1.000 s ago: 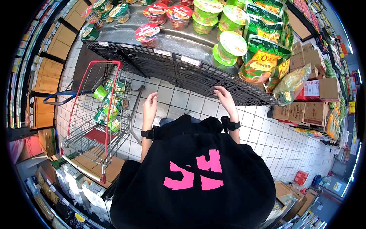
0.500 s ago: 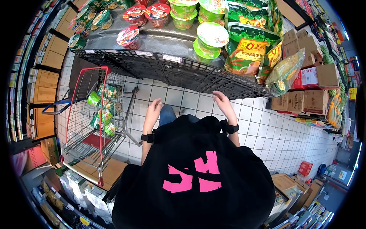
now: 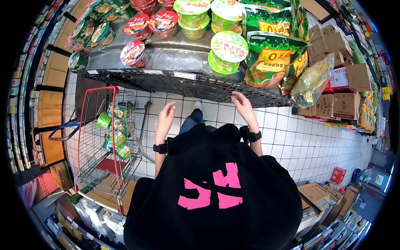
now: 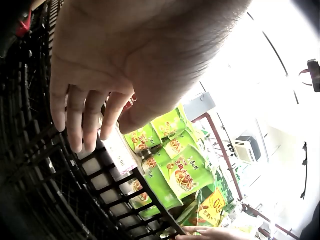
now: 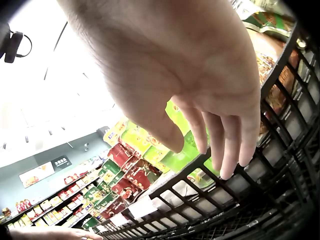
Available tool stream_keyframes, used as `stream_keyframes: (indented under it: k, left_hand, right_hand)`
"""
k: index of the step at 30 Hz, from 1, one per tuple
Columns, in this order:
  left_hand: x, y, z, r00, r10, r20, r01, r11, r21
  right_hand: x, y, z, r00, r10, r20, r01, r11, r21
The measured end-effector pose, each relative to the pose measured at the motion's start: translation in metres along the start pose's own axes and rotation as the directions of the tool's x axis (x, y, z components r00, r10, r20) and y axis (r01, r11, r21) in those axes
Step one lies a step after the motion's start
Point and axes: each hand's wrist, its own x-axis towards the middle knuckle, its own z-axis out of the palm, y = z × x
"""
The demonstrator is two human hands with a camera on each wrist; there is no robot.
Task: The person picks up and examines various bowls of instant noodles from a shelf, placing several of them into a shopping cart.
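Observation:
Both hands are held out empty in front of the body at a black grid-sided display (image 3: pixel 200 85). My left hand (image 3: pixel 166 116) hangs between the shopping cart and the display, fingers loosely bent; in the left wrist view its fingers overlap the black grid. My right hand (image 3: pixel 243 109) is just off the display's front edge, below a stack of green noodle bowls (image 3: pixel 227 52) and a green cereal bag (image 3: pixel 271 62). Red-lidded noodle bowls (image 3: pixel 134 54) sit further left on the display. In the right wrist view the fingertips overlap the grid's top rail (image 5: pixel 200 162).
A red-framed wire shopping cart (image 3: pixel 114 141) stands at the left, with several green packages (image 3: pixel 118 137) inside. Cardboard boxes (image 3: pixel 346 104) are stacked at the right beyond the display. Stocked shelves (image 3: pixel 25 108) line the far left. White tiled floor (image 3: pixel 283 137) runs along the right.
The display and its goods have shifted left and somewhat lower in the head view. One leg and shoe now reach forward between the hands. Both hands stay empty.

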Motion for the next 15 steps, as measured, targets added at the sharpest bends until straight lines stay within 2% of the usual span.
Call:
stream_keyframes:
  k: [2,4,6,8,15]
  left_hand:
    - [0.020,0.011,-0.002,0.999,0.005,0.032,-0.005,1.000,-0.006]
    - [0.035,0.028,-0.003,0.999,0.006,0.042,-0.005,1.000,-0.015]
    - [0.051,0.038,-0.003,0.995,0.098,0.012,-0.097,0.993,-0.067]
    - [0.068,0.044,-0.003,0.994,0.106,0.036,-0.102,0.991,-0.087]
    - [0.117,0.060,0.000,0.974,0.171,0.152,-0.136,0.968,-0.212]
  right_hand:
    - [0.013,-0.011,-0.006,1.000,0.001,-0.019,-0.002,1.000,-0.014]
    - [0.024,-0.022,-0.008,0.989,-0.074,-0.124,0.079,0.996,0.032]
    - [0.035,-0.030,-0.010,0.986,-0.068,-0.150,0.077,0.996,0.052]
    - [0.047,-0.037,-0.011,0.970,-0.123,-0.209,0.131,0.991,0.025]
    - [0.069,-0.053,-0.009,0.958,-0.137,-0.253,0.141,0.990,0.000]
